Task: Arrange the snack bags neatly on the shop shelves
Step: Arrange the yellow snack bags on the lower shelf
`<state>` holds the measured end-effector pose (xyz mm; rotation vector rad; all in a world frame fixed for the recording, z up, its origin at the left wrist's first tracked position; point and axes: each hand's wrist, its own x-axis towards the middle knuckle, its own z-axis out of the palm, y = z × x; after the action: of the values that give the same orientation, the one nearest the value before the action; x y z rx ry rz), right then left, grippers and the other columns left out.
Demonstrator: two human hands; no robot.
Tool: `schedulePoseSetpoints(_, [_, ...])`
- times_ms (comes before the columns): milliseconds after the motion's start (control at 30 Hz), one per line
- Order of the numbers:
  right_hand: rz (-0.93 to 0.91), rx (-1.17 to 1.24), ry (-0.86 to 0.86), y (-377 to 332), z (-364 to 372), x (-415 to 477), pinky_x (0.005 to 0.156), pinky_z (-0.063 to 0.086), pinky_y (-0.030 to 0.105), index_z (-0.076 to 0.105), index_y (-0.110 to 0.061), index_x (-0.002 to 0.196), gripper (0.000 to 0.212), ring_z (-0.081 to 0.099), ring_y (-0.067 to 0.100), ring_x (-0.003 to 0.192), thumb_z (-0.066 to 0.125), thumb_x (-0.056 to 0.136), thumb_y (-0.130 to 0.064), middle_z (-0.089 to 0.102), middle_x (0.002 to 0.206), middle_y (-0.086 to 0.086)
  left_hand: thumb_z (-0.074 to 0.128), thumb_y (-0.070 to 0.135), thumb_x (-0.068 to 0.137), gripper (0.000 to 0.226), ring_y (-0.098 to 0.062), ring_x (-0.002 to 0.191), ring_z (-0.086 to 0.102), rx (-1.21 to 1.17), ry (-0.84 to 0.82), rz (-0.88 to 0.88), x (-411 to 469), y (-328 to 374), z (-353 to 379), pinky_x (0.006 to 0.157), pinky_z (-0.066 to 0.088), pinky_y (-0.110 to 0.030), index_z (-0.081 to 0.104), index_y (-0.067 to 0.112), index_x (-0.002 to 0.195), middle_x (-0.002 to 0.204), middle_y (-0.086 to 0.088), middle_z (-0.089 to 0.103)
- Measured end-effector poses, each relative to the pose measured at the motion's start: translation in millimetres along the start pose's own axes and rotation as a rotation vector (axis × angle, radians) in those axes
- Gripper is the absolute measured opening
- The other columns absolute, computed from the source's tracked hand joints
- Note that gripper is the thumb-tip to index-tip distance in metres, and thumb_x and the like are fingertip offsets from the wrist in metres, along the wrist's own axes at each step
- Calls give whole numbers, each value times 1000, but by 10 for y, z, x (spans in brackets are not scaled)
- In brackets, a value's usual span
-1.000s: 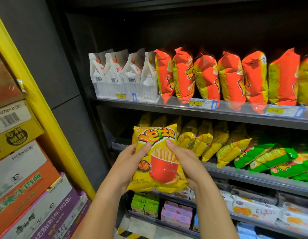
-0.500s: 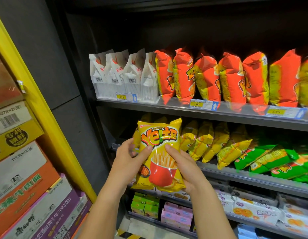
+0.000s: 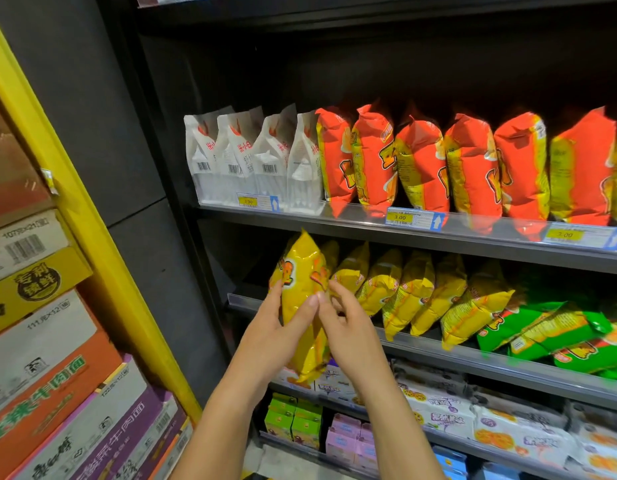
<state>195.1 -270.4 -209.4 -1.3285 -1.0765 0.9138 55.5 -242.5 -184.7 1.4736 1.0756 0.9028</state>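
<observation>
Head view: you are mid-placement. The yellow snack bag is off the shelf, held in front of the left end of the middle shelf, just left of the row of yellow bags that lean there. Your left hand grips its left side, fingers wrapped behind and thumb laid across the near face. Your right hand holds the right edge, thumb tip meeting the left thumb, fingers curled at the far side, partly hidden. The bag is edge-on to you. Its long axis is near upright, with the top seal pointing up toward the underside of the orange-bag shelf and the bottom hanging below the shelf rim. Judgement: the next move is to lift the bottom over the rim, slide the bag far into the open left end, and match the row's lean. Green bags sit further right.
</observation>
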Motion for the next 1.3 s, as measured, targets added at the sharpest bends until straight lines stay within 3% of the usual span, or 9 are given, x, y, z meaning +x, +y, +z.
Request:
schedulePoseSetpoints(100, [-44, -7, -45, -56, -46, -24, 78, 44, -3, 58, -36, 144, 35, 53, -34, 100, 52, 110, -32, 58, 131, -28, 76, 66, 77, 66, -3, 111, 73, -50, 70, 2, -7, 0, -15, 101, 59, -44, 58, 46, 137, 118, 22, 75])
schedulePoseSetpoints(300, [-64, 47, 86, 8, -140, 3, 86, 62, 26, 72, -36, 121, 28, 73, 6, 98, 74, 98, -20, 77, 109, -11, 81, 34, 90, 50, -14, 100, 78, -203, 145, -82, -8, -40, -120, 88, 64, -43, 57, 31, 135, 110, 10, 80])
schedulePoseSetpoints(400, [26, 148, 36, 39, -240, 36, 80, 62, 27, 65, -31, 132, 59, 75, 8, 102, 86, 78, -41, 70, 123, -3, 75, 27, 93, 46, -26, 105, 78, -375, 70, -129, -31, -43, -141, 90, 63, -48, 59, 23, 136, 115, -3, 80])
schedulePoseSetpoints(500, [145, 276, -128, 75, -333, 59, 92, 61, 34, 56, -21, 147, 98, 72, 17, 119, 92, 64, -59, 67, 139, 7, 71, 26, 91, 49, -35, 114, 74, -465, -30, -142, -57, -58, -135, 103, 56, -56, 61, 21, 139, 125, -12, 77])
schedulePoseSetpoints(567, [164, 350, -249, 40, -367, 24, 100, 58, 45, 58, -16, 143, 76, 71, 26, 121, 83, 79, -50, 73, 133, 9, 69, 26, 92, 48, -37, 116, 73, -496, -72, -145, -57, -71, -126, 104, 54, -56, 62, 22, 139, 127, -14, 76])
schedulePoseSetpoints(667, [111, 354, -249, -14, -410, -5, 102, 57, 51, 64, -14, 134, 52, 73, 29, 117, 74, 87, -32, 76, 127, 8, 66, 27, 93, 46, -35, 118, 73, -445, -131, -131, -27, -86, -125, 99, 59, -52, 62, 22, 139, 129, -12, 75])
schedulePoseSetpoints(833, [-23, 192, -132, 4, -502, 34, 97, 60, 37, 64, -23, 132, 59, 72, 16, 117, 84, 77, -29, 76, 123, -5, 68, 20, 92, 52, -21, 123, 71, -244, -118, 10, 30, -125, -172, 102, 57, -43, 57, 24, 142, 133, 1, 74])
schedulePoseSetpoints(1033, [-55, 90, -157, 65, -584, 60, 103, 56, 33, 58, -31, 137, 65, 67, 8, 124, 86, 78, -29, 72, 130, -12, 68, 13, 92, 53, -10, 123, 68, -162, -145, 79, 35, -116, -192, 96, 58, -24, 56, 26, 142, 132, 8, 73])
schedulePoseSetpoints(1300, [-14, 172, -163, 74, -485, 99, 98, 60, 35, 65, -22, 134, 47, 70, 14, 121, 77, 89, -26, 75, 128, -5, 72, 27, 88, 54, -12, 122, 70, -208, -136, 24, 51, -150, -253, 91, 60, -26, 57, 30, 140, 131, 8, 74])
